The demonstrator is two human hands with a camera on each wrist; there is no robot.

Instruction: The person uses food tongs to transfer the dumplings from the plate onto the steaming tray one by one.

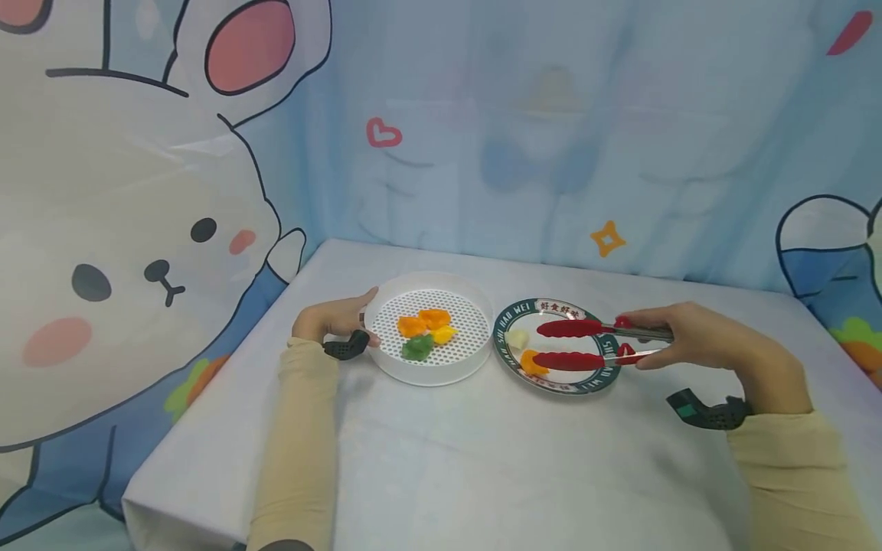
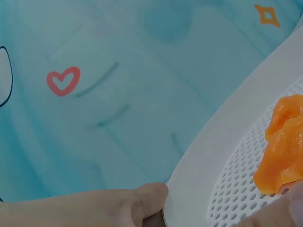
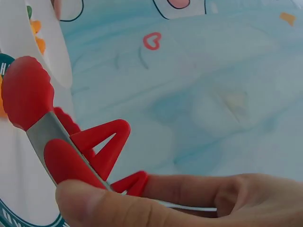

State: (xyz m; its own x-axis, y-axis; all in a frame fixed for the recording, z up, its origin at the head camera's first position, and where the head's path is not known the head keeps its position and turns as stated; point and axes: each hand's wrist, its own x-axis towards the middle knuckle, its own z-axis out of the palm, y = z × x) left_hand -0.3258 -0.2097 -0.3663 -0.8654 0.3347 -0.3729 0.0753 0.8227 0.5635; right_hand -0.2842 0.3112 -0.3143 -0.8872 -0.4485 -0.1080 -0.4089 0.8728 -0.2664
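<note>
My left hand [image 1: 331, 317] grips the left side of a round white steamer tray [image 1: 430, 375] with a perforated floor. Two orange dumpling-like pieces [image 1: 412, 327], a yellow one [image 1: 444, 334] and a green one [image 1: 417, 347] lie in it. In the left wrist view, a fingertip presses the outer wall. My right hand [image 1: 710, 337] holds metal tongs with red tips [image 1: 575, 361], their arms spread apart over a green-rimmed plate [image 1: 586, 383]. On that plate, a pale piece [image 1: 517, 339] and an orange piece [image 1: 534, 363] lie near the left side; the lower tip overlaps the orange one.
Tray and plate stand side by side on a white-covered table [image 1: 482, 474]. A light blue curtain [image 1: 455, 191] with cartoon prints hangs behind the table and along its left side.
</note>
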